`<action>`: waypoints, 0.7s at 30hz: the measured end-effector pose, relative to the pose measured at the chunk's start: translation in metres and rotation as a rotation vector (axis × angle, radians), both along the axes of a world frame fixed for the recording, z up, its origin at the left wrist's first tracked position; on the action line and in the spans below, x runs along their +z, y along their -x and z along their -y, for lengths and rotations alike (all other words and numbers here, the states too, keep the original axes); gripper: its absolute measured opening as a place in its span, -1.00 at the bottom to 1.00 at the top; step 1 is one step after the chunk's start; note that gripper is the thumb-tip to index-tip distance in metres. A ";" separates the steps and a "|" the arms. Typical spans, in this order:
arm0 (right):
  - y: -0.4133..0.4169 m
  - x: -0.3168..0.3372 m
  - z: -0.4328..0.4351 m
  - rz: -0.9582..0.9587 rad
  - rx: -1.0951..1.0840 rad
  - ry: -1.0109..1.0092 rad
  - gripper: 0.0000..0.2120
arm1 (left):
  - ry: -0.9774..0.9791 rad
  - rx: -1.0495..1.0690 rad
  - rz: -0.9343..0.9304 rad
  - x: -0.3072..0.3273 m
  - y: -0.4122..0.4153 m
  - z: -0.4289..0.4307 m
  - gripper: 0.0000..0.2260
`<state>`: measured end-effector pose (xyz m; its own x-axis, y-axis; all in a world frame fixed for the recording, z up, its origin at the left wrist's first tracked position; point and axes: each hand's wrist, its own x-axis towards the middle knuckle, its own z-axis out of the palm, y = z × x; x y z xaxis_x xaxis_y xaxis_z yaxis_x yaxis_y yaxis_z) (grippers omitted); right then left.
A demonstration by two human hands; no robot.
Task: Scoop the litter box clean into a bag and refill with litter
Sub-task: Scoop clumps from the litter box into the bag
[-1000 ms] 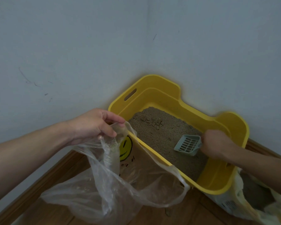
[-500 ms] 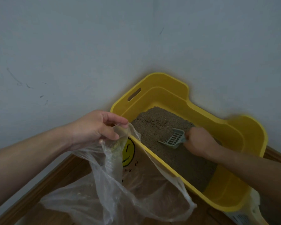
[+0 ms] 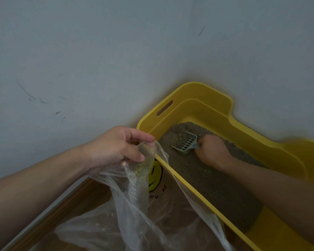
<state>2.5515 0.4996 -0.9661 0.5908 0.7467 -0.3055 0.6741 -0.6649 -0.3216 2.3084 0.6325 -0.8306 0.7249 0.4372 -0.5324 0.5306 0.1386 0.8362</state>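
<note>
A yellow plastic litter box (image 3: 203, 93) with raised ends and a slot handle is set in a room corner, against the pale grey wall (image 3: 98, 51) on two sides. It is filled with grey-brown granular litter (image 3: 207, 178), with small clumps seen near the far end. A pale grey-green slotted plastic scoop (image 3: 187, 143) is held in the far part of the box, its front edge down in the litter. Its handle is gripped by the right hand (image 3: 212, 151), fingers curled round it. A clear thin plastic bag (image 3: 134, 205) is held open beside the box's near long rim. Its top edge is pinched between thumb and fingers of the left hand (image 3: 116, 147), and one side is draped over that rim. A yellow smiley print (image 3: 155, 178) is seen at the bag's mouth. The bag's lower part is spread on the brown wooden floor (image 3: 76, 201). Dark scuff marks are seen on the left wall. The left hand is just beside the box's left corner. Open litter lies between scoop and near rim; the right forearm crosses the box's right end.
</note>
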 end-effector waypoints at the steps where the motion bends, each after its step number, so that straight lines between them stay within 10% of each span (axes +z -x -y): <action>1: 0.001 -0.002 -0.003 -0.005 -0.004 -0.011 -0.84 | -0.005 0.003 -0.007 0.000 0.000 0.000 -0.54; 21: 0.003 -0.031 0.014 -0.097 -0.037 -0.282 -0.69 | -0.051 0.001 -0.056 0.004 -0.006 0.000 -0.49</action>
